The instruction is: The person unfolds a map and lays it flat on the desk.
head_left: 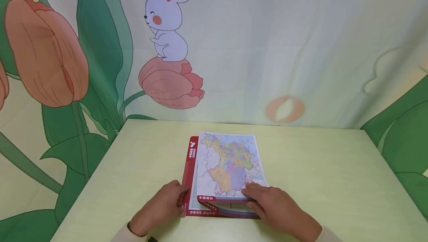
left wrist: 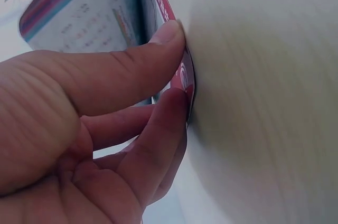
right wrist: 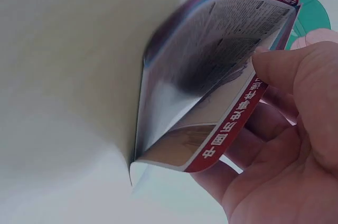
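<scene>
A folded map (head_left: 234,160) lies in the middle of the table, its colourful map panel facing up. Under that panel, a lower leaf with a red border (head_left: 190,164) sticks out on the left and along the front. My left hand (head_left: 162,205) pinches the lower leaf's front left corner; in the left wrist view the thumb (left wrist: 166,34) is on its red edge. My right hand (head_left: 279,206) grips the upper panels at their front right, fingers on top and thumb beneath. Between the raised panels (right wrist: 211,49), a gap shows in the right wrist view.
The pale yellow-green table (head_left: 334,175) extends around the map on both sides. Behind it hangs a cloth backdrop (head_left: 234,48) printed with a white rabbit, tulips and green leaves.
</scene>
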The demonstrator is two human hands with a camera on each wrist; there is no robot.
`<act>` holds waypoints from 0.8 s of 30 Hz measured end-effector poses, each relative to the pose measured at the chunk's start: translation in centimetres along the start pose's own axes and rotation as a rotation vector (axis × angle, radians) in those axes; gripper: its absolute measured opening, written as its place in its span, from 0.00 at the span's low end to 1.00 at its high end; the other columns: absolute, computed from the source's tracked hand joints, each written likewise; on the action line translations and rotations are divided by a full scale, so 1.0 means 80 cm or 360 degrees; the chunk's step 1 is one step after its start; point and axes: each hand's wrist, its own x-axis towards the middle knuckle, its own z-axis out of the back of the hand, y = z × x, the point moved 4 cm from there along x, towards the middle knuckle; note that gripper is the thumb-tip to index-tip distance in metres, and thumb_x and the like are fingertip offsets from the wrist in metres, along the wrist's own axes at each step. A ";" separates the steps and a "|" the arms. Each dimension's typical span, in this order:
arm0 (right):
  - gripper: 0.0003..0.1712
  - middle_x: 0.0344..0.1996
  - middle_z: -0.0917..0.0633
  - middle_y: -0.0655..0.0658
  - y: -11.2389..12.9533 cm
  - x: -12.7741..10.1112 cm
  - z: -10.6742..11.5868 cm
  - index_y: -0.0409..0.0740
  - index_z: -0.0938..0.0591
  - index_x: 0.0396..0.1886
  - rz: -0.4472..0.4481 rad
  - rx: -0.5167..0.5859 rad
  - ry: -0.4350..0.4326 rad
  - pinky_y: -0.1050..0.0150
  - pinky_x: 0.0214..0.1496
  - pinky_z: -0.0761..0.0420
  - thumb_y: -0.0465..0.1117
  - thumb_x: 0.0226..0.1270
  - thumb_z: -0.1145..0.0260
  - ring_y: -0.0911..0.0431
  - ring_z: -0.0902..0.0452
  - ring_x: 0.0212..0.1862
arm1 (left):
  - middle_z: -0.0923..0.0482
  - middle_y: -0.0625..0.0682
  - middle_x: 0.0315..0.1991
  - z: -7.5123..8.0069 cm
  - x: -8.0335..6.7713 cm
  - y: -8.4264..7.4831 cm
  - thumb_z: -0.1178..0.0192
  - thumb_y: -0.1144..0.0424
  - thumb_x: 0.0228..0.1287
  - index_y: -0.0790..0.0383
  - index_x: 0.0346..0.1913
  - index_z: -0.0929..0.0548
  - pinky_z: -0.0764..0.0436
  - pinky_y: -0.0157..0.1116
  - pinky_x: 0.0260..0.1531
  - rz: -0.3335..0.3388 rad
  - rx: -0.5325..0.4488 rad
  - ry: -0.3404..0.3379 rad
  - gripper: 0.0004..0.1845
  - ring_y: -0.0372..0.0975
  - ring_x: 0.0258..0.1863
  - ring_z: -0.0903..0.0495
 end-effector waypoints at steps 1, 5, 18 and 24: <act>0.21 0.63 0.13 0.44 -0.002 -0.001 0.002 0.47 0.14 0.63 0.0010 0.0007 -0.0011 0.49 0.52 0.12 0.42 0.72 0.28 0.50 0.13 0.62 | 0.25 0.50 0.39 0.001 0.000 0.001 0.18 0.68 0.53 0.71 0.62 0.18 0.19 0.37 0.40 -0.0007 0.0013 -0.0002 0.33 0.40 0.39 0.25; 0.20 0.61 0.12 0.44 -0.007 -0.002 0.011 0.45 0.13 0.61 0.0080 0.0029 -0.0098 0.50 0.51 0.12 0.38 0.70 0.27 0.50 0.12 0.60 | 0.25 0.51 0.39 0.004 -0.001 0.004 0.18 0.69 0.52 0.72 0.62 0.18 0.20 0.38 0.41 -0.0019 0.0025 -0.0018 0.33 0.41 0.39 0.26; 0.26 0.58 0.10 0.44 -0.013 -0.007 0.055 0.45 0.14 0.60 0.0210 -0.0063 -0.0352 0.52 0.46 0.11 0.34 0.62 0.22 0.50 0.09 0.51 | 0.24 0.50 0.40 0.011 -0.006 0.015 0.18 0.68 0.52 0.72 0.64 0.19 0.19 0.38 0.41 0.0031 0.0041 -0.0049 0.35 0.40 0.39 0.25; 0.24 0.55 0.09 0.44 -0.020 -0.015 0.070 0.46 0.14 0.60 0.0279 -0.0101 -0.0474 0.55 0.45 0.11 0.36 0.64 0.22 0.52 0.08 0.48 | 0.24 0.50 0.40 0.016 -0.009 0.023 0.18 0.67 0.52 0.71 0.65 0.19 0.19 0.39 0.42 0.0069 0.0061 -0.0054 0.36 0.40 0.40 0.25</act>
